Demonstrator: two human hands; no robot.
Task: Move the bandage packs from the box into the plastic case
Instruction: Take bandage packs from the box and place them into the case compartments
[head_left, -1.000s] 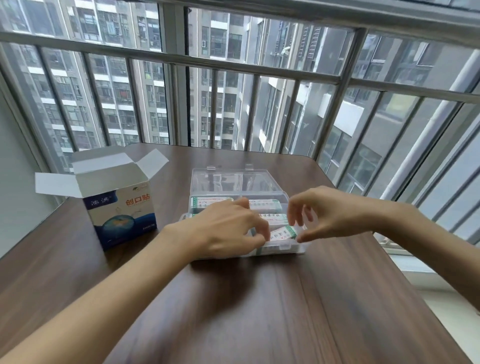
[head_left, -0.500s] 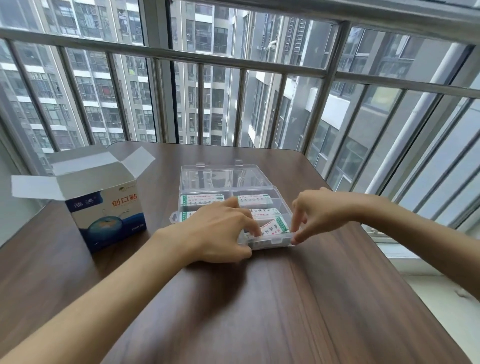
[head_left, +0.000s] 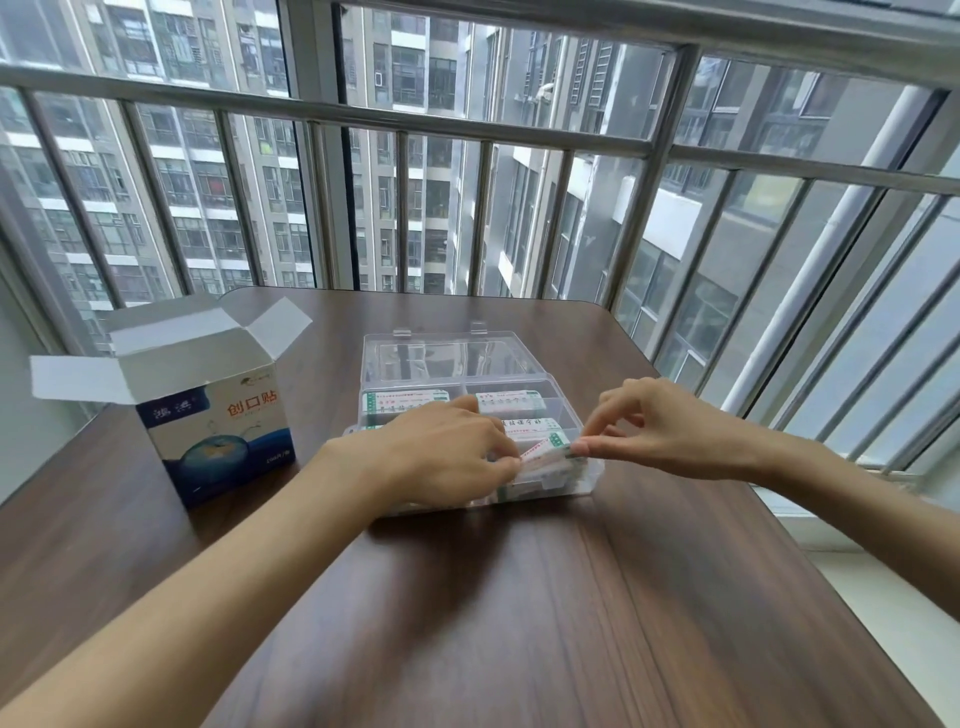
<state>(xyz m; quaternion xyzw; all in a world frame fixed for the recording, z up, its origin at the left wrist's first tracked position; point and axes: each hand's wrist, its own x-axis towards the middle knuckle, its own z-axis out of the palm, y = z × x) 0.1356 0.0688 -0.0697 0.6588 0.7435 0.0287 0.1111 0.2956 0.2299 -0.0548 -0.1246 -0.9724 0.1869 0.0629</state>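
Head view, looking down at two bare hands meeting over a clear case. Left hand (head_left: 447, 452) reaches in from the near left, fingers curled down onto the left end of a pack (head_left: 543, 451). Right hand (head_left: 660, 431) comes from the right, thumb and fingertip pinching the pack's right end. That pack sits tilted, one end higher, above the case's near right compartment, not yet lying flat.

Around it, the case (head_left: 584, 480) lies open on the worktop (head_left: 519, 597), its clear lid folded back on the far side. More white and green packs (head_left: 408, 400) already fill the far compartments. To the left, well apart from the case, stands the box (head_left: 218, 431), blue and white, its top flaps open; whether any packs remain inside cannot be seen.

Risks, as a judgement: the tilted pack could catch on a divider or the rim and stay proud, which would stop the lid shutting. Pressing down hard could crumple it or slide the light case across the smooth wood.
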